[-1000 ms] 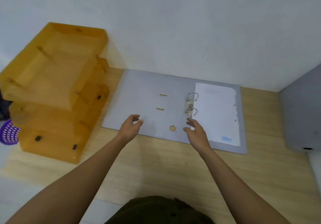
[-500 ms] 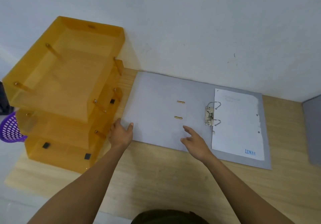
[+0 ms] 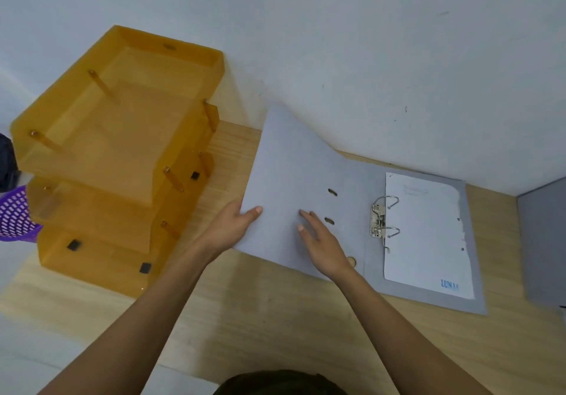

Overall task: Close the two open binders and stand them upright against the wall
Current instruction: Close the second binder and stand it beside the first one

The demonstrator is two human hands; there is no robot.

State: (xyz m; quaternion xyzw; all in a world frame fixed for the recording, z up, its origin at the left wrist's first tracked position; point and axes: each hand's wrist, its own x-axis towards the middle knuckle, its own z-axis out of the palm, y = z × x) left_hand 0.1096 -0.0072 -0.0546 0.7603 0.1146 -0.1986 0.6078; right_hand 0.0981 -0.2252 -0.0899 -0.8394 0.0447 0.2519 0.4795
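Observation:
A grey lever-arch binder [image 3: 294, 162] lies open on the wooden desk against the white wall. Its left cover is raised off the desk, tilted up at its left edge. My left hand [image 3: 232, 226] grips that cover's left edge, thumb on the inner face. My right hand [image 3: 321, 244] rests flat and open on the inner face of the same cover, near the two slots. The metal ring mechanism [image 3: 381, 221] stands open at the spine. A white sheet [image 3: 428, 235] printed "LUNAS" lies on the right cover. A second grey binder [image 3: 542, 241] shows partly at the right edge.
A stack of orange translucent letter trays [image 3: 122, 155] stands at the left, close to the raised cover. A purple perforated basket [image 3: 15, 214] sits at the far left edge. The wall [image 3: 367, 57] runs right behind the binder. Bare wooden desk [image 3: 275, 318] lies in front.
My left hand took hold of the left cover's edge and lifted it off the desk. My right hand slid onto the cover's inner face. The view shifted left.

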